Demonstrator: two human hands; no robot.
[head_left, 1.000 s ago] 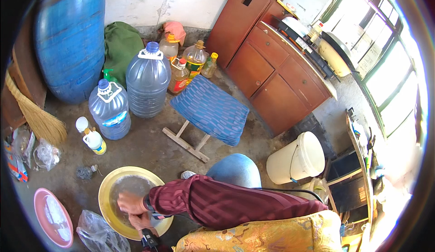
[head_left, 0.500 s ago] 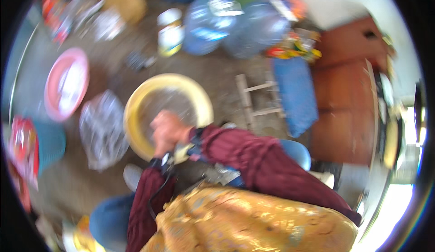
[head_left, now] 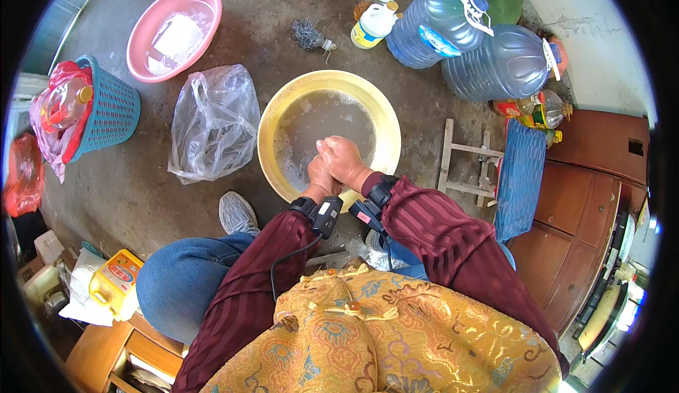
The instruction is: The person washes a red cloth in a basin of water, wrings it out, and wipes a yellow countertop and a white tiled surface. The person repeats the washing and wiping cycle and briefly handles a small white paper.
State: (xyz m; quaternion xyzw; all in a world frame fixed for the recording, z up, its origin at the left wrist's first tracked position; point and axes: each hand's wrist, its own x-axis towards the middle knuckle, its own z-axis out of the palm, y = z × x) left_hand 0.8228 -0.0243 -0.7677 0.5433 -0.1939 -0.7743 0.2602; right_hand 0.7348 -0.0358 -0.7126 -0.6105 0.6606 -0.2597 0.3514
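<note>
A yellow basin [head_left: 269, 138] of murky, greyish water [head_left: 311, 118] stands on the floor in front of me, with foam along parts of its edge. My left hand [head_left: 322, 178] and my right hand [head_left: 344, 159] are pressed together above the near side of the water. Both are closed, the right lying over the left with its fingers curled. Whatever may be between the palms is hidden. Each wrist wears a black strap with a small device, and a cable runs along the left sleeve.
Left of the basin lies a clear plastic bag [head_left: 216, 124]; beyond it are a pink basin [head_left: 139, 46] and a blue basket [head_left: 113, 113]. Large water bottles [head_left: 431, 29] stand far right. A folding stool [head_left: 520, 181] with a blue seat is near a brown cabinet [head_left: 566, 209].
My view has shifted, so the basin and surroundings sit elsewhere in the picture, now sharper. My hands stay together over the basin, with the left now more under the right.
</note>
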